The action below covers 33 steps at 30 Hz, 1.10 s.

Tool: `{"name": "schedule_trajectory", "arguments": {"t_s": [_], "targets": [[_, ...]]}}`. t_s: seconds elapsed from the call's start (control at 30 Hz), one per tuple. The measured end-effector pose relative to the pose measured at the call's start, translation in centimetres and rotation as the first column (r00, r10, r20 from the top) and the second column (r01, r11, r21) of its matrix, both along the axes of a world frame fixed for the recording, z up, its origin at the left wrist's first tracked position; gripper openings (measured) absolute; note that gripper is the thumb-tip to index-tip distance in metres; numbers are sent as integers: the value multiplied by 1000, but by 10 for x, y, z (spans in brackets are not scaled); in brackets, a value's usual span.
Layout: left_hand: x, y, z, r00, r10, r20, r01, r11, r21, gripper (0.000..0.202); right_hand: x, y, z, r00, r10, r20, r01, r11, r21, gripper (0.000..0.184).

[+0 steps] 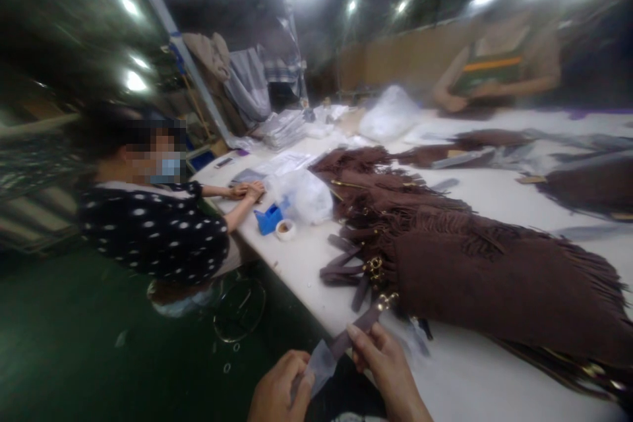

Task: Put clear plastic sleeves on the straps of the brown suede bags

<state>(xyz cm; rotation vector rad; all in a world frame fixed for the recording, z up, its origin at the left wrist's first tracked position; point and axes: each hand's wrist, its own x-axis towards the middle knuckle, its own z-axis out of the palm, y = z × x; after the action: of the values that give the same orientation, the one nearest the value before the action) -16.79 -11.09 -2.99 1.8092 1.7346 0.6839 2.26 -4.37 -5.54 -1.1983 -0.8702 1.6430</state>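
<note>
Near the front edge of the table, my right hand (388,369) pinches a brown strap (363,322), which runs up to gold metal rings (386,302) on a brown fringed bag (475,277). To the left of it, my left hand (284,382) grips a thin translucent plastic sleeve (322,364) around the lower end of that strap. More brown straps (341,271) with gold fittings lie beside the bag. Other brown fringed bags (366,178) are piled behind it.
A tape roll (285,231), a blue tape dispenser (268,219) and a bundle of clear plastic (309,196) sit at the table's left side. A person in a dotted top (158,231) sits there; another person (494,72) works across the white table (301,277).
</note>
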Motion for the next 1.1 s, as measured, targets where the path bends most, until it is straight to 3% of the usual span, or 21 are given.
{"name": "schedule_trajectory", "arguments": {"t_s": [0.17, 0.47, 0.57, 0.63, 0.73, 0.83, 0.97, 1.1], "targets": [[8, 5, -2, 1000, 4, -29, -9, 979, -203, 21, 6, 0, -9, 994, 45, -99, -51, 997, -61, 45], [15, 11, 18, 993, -14, -119, -19, 960, -280, 19, 17, -1, 9, 999, 20, 34, -21, 998, 51, 42], [15, 14, 17, 998, 0, -58, -17, 955, -295, 19, 18, 0, 15, 997, 30, 65, -35, 997, 67, 44], [17, 16, 10, 995, 32, 99, 2, 946, -324, 19, 19, 1, 17, 997, 45, 60, -49, 997, 63, 45], [21, 17, -7, 884, 138, 446, 80, 896, -436, 26, 20, 3, 15, 998, 41, 48, -44, 997, 60, 45], [26, 18, -22, 726, 242, 644, 179, 837, -517, 49, 23, 3, 11, 999, 27, 46, -30, 997, 69, 43], [31, 22, -32, 603, 309, 735, 242, 807, -539, 60, 25, 2, 6, 998, 30, 55, -33, 997, 68, 39], [39, 32, -23, 583, 327, 744, 236, 808, -540, 51, 26, 3, 2, 996, 16, 93, -22, 997, 72, 38]]}}
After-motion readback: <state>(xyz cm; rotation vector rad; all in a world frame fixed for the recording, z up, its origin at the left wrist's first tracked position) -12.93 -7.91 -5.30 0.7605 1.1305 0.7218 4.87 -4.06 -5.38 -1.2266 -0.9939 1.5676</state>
